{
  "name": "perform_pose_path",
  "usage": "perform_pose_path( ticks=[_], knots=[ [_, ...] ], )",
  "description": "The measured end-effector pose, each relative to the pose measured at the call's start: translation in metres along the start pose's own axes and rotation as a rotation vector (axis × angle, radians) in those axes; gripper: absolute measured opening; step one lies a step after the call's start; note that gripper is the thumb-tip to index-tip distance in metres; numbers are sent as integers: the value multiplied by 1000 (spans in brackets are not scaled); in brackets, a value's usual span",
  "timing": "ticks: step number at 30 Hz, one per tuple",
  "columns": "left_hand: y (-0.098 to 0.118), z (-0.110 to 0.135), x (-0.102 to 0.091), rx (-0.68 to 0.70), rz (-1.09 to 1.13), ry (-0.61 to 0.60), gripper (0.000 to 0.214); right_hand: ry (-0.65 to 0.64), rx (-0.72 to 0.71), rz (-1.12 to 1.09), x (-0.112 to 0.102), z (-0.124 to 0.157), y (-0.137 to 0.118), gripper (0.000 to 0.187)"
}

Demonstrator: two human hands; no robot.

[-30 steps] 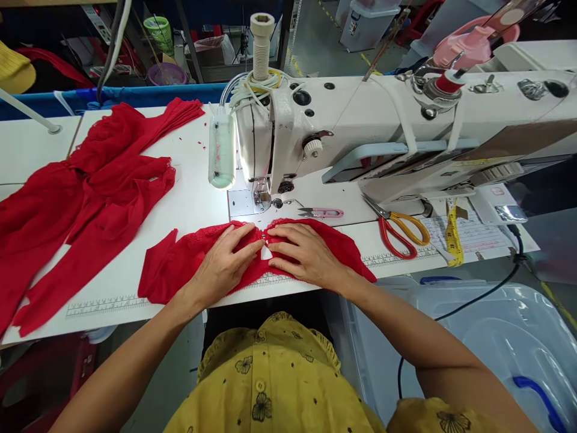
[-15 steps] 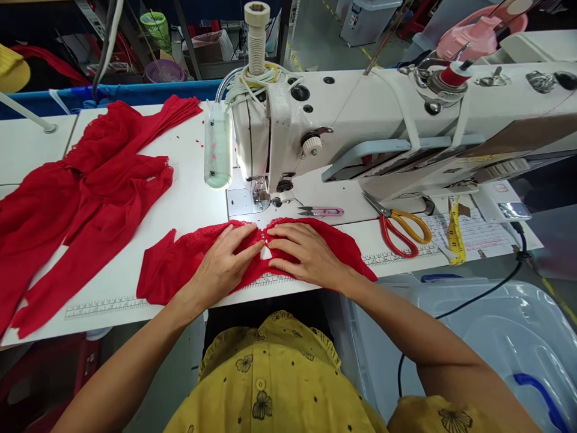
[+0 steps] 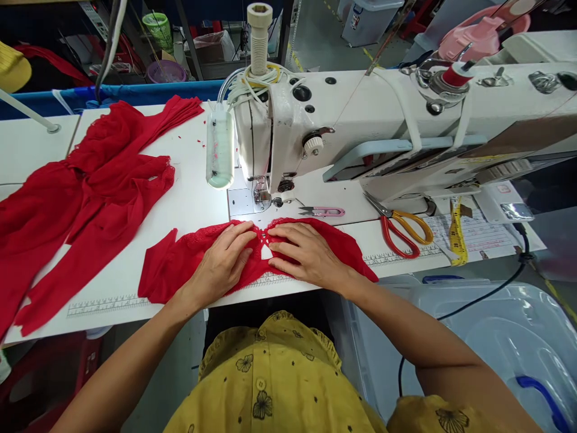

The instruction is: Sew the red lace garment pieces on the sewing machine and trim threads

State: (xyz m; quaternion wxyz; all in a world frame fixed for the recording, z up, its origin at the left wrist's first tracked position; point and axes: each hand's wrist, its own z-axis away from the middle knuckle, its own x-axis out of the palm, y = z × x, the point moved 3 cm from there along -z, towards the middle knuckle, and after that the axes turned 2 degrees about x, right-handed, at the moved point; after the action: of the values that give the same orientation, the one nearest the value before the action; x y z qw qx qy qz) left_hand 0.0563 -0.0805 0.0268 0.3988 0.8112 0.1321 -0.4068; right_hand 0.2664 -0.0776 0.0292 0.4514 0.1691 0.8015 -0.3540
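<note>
A red lace-edged garment piece point(image 3: 171, 264) lies spread along the front edge of the sewing table, below the sewing machine's presser foot point(image 3: 260, 197). My left hand point(image 3: 225, 258) rests on its left half, fingers stretched out and fairly close together. On the right half lies my right hand point(image 3: 306, 252), palm down with fingers apart. Between the hands, crossed red straps span a small gap where the white table shows. The cloth under both palms is hidden. Pink-handled thread snips point(image 3: 322, 211) lie just beyond my right hand.
A sewing machine point(image 3: 351, 114) spans the back of the table. Scissors point(image 3: 396, 225), a yellow tape measure point(image 3: 457, 234) and papers point(image 3: 487, 231) lie at the right. More red garments point(image 3: 103, 174) cover the left side. A clear plastic bin point(image 3: 487, 325) stands below right.
My left thumb has drawn back left from the middle gap, so the crossed straps show more. My right hand stays in place; the garment lies nearly as before.
</note>
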Motion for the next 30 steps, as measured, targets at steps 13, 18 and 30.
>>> perform_pose_path(
  ticks=[13,18,30],
  knots=[
    [-2,2,1,28,-62,-23,30,-35,5,40,-1,1,-2,21],
    [5,-1,-3,37,-80,-42,31,-75,2,96,-4,0,-5,23],
    [9,-15,-2,117,-295,-191,54,-106,-3,207,-4,1,-10,24]
  ],
)
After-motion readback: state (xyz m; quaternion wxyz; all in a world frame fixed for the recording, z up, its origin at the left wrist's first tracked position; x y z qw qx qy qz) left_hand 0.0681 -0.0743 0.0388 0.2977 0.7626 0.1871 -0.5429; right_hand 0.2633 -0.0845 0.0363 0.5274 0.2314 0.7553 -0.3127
